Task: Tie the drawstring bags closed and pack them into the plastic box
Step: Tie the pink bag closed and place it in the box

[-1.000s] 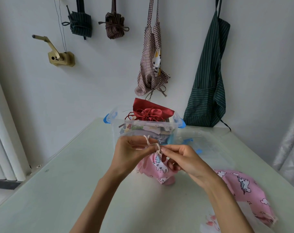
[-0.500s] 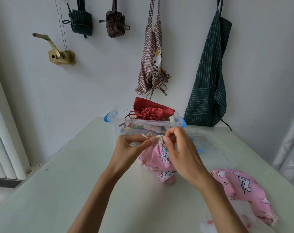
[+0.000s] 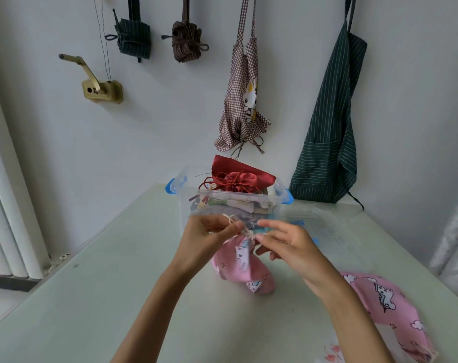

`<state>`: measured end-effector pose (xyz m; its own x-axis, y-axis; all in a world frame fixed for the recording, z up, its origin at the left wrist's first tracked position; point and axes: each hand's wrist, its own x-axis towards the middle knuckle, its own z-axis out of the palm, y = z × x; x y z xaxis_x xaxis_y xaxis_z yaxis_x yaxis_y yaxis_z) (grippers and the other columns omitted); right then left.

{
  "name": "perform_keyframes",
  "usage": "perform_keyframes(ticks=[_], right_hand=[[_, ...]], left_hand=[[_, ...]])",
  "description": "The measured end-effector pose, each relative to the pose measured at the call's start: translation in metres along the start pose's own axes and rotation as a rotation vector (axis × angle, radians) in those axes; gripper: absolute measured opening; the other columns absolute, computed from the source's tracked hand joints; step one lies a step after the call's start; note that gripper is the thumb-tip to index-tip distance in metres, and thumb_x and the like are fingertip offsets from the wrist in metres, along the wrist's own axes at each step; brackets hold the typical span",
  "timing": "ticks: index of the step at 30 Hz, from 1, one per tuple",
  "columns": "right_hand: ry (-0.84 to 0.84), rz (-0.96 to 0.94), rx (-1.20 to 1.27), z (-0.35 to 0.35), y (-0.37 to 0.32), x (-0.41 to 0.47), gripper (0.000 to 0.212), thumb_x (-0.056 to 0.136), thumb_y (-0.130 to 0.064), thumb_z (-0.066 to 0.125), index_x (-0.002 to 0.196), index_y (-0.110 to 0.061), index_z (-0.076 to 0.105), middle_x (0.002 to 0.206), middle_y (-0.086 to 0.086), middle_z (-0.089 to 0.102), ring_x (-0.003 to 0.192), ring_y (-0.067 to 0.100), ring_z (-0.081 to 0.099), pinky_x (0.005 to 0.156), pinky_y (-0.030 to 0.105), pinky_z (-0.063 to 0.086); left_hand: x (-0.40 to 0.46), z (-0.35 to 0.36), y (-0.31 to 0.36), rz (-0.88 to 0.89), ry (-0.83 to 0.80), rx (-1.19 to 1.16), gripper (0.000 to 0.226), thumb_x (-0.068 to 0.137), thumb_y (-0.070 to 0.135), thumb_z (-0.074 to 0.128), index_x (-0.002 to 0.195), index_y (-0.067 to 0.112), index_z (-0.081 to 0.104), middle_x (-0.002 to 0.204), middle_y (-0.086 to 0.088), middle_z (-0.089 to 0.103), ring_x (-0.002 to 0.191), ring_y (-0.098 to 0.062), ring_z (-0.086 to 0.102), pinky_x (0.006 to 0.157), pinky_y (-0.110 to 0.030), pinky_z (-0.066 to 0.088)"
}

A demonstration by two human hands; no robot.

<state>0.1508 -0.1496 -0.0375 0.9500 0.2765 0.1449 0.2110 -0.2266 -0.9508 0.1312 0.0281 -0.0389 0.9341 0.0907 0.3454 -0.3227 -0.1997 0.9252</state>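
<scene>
Nearest us on the right, a second pink bag (image 3: 385,305) lies flat and slack on the surface (image 3: 91,310), mouth not gathered as far as can be seen, so it looks to be waiting its turn. Now to the action: the pink unicorn bag (image 3: 242,265) stands in the middle of the surface, held up by its neck, likely so its own weight keeps the gather tight while the knot is worked. The left hand (image 3: 209,237) has its grip pinching the pale drawstring (image 3: 245,230) just above the bunched neck, anchoring one end. The right hand (image 3: 288,244) comes in from the other side, thumb and forefinger closing on the cord at the knot, other fingers fanned out clear of it; whether the knot is fully snug is too small to tell. The bag is plump, soft pink cotton with white unicorns, neck cinched into tight pleats. Just beyond the hands sits the clear plastic box (image 3: 235,203) with blue latches, already stacked high, a red satin bag (image 3: 238,178) crowning the heap above the rim.
</scene>
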Motion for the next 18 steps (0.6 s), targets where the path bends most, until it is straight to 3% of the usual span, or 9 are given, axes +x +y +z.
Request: perform_keyframes(ticks=[3, 7, 9, 12, 14, 16, 18], right_hand=[[0.109, -0.01, -0.056, -0.009, 0.002, 0.001, 0.015, 0.082, -0.006, 0.069, 0.095, -0.01, 0.074, 0.068, 0.002, 0.073, 0.062, 0.008, 0.068, 0.061, 0.014, 0.05], [0.175, -0.01, -0.345, -0.01, 0.008, 0.0, 0.013, 0.078, -0.01, 0.073, 0.08, -0.023, 0.075, 0.062, -0.005, 0.072, 0.061, 0.008, 0.07, 0.068, 0.024, 0.056], [0.041, 0.017, -0.389, -0.008, 0.012, -0.001, 0.012, 0.081, -0.015, 0.071, 0.087, -0.025, 0.075, 0.076, -0.006, 0.074, 0.073, 0.006, 0.07, 0.08, 0.026, 0.056], [-0.201, 0.102, -0.475, -0.004, 0.016, -0.002, 0.027, 0.088, -0.033, 0.062, 0.114, -0.028, 0.067, 0.109, -0.012, 0.068, 0.101, 0.002, 0.061, 0.095, 0.023, 0.047], [-0.256, 0.158, -0.488, -0.001, 0.015, -0.003, 0.046, 0.088, -0.043, 0.058, 0.131, -0.029, 0.052, 0.127, -0.014, 0.055, 0.116, 0.004, 0.051, 0.096, 0.021, 0.04], [-0.294, 0.23, -0.485, 0.001, 0.017, -0.003, 0.063, 0.087, -0.049, 0.057, 0.143, -0.029, 0.034, 0.14, -0.01, 0.041, 0.127, 0.005, 0.039, 0.094, 0.018, 0.031], [-0.342, 0.286, -0.503, 0.004, 0.02, -0.001, 0.071, 0.087, -0.052, 0.054, 0.146, -0.025, 0.024, 0.144, -0.007, 0.037, 0.126, 0.005, 0.038, 0.092, 0.017, 0.027]], left_hand=[[0.001, -0.002, -0.004, -0.037, -0.003, 0.027, 0.012, 0.081, 0.02, 0.073, 0.075, 0.01, 0.077, 0.072, -0.005, 0.074, 0.06, -0.003, 0.06, 0.055, -0.01, 0.041], [0.005, 0.002, -0.025, -0.141, -0.021, 0.258, 0.015, 0.076, 0.034, 0.075, 0.065, 0.025, 0.077, 0.063, 0.003, 0.071, 0.056, -0.009, 0.054, 0.058, -0.025, 0.04], [0.009, 0.001, -0.038, -0.191, -0.027, 0.456, 0.021, 0.076, 0.04, 0.073, 0.062, 0.024, 0.075, 0.06, 0.004, 0.069, 0.055, -0.013, 0.054, 0.056, -0.025, 0.038], [0.01, -0.011, -0.051, -0.293, 0.02, 0.683, 0.02, 0.075, 0.045, 0.072, 0.065, 0.029, 0.069, 0.077, 0.009, 0.072, 0.078, -0.015, 0.065, 0.062, -0.024, 0.044], [0.011, -0.023, -0.05, -0.335, 0.02, 0.706, 0.023, 0.071, 0.05, 0.075, 0.079, 0.034, 0.061, 0.09, 0.013, 0.067, 0.089, -0.013, 0.063, 0.074, -0.027, 0.049], [0.015, -0.034, -0.05, -0.32, 0.001, 0.638, 0.044, 0.068, 0.054, 0.076, 0.098, 0.029, 0.056, 0.102, 0.012, 0.06, 0.096, -0.013, 0.059, 0.084, -0.031, 0.05], [0.016, -0.04, -0.045, -0.275, -0.125, 0.528, 0.062, 0.068, 0.054, 0.074, 0.12, 0.027, 0.051, 0.123, 0.008, 0.052, 0.111, -0.014, 0.053, 0.095, -0.033, 0.047]])
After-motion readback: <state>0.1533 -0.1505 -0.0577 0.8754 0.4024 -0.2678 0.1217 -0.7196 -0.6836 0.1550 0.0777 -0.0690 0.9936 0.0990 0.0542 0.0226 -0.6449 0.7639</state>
